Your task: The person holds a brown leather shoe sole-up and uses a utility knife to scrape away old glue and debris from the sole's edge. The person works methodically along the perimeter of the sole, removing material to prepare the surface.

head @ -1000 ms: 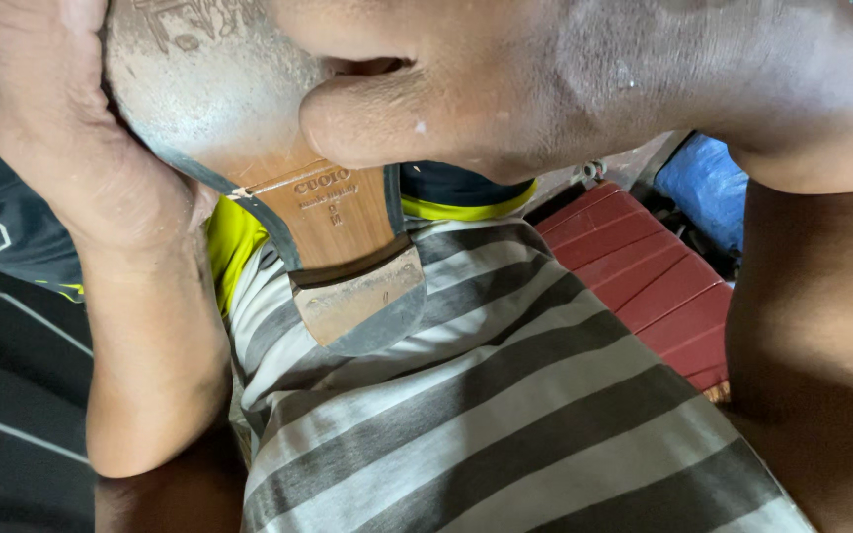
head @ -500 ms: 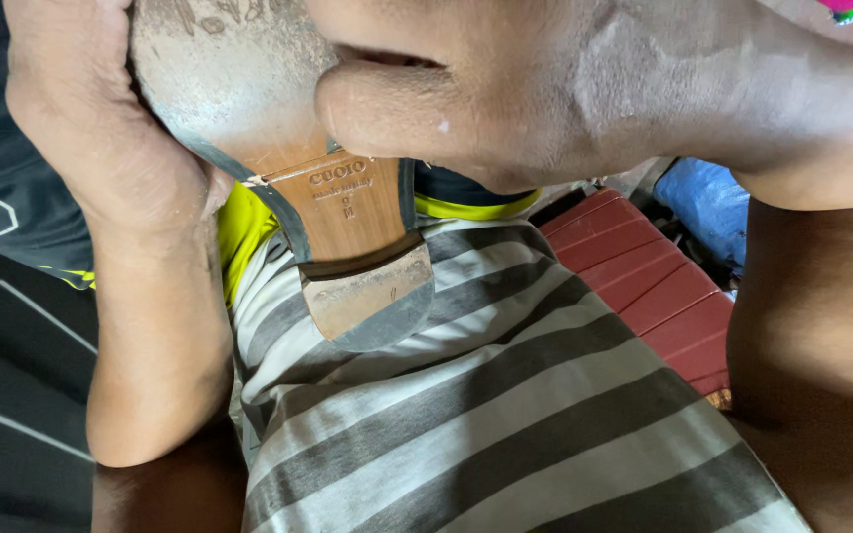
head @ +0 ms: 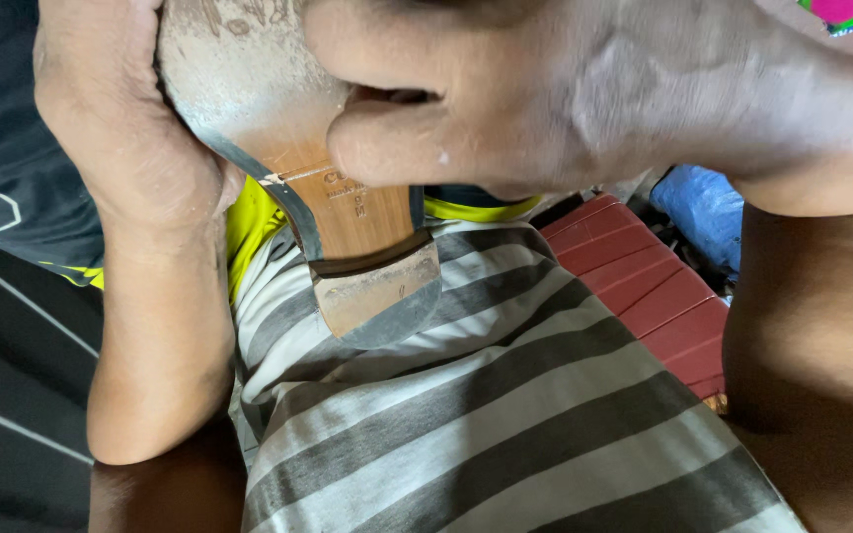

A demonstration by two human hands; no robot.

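Observation:
A shoe is held sole-up close to the camera, its worn tan sole pale and scuffed at the front and its low heel pointing down over my lap. My left hand wraps the shoe's left side, palm against the sole's edge. My right hand grips the shoe from the right, the thumb pressed across the sole's waist. The upper part of the shoe is hidden by my hands.
A grey and white striped cloth covers my lap below the shoe, with a yellow band under it. A red slatted stool and a blue bag lie to the right. Dark clothing fills the left.
The shoe and both hands have shifted slightly up and to the right in view; the grip looks the same.

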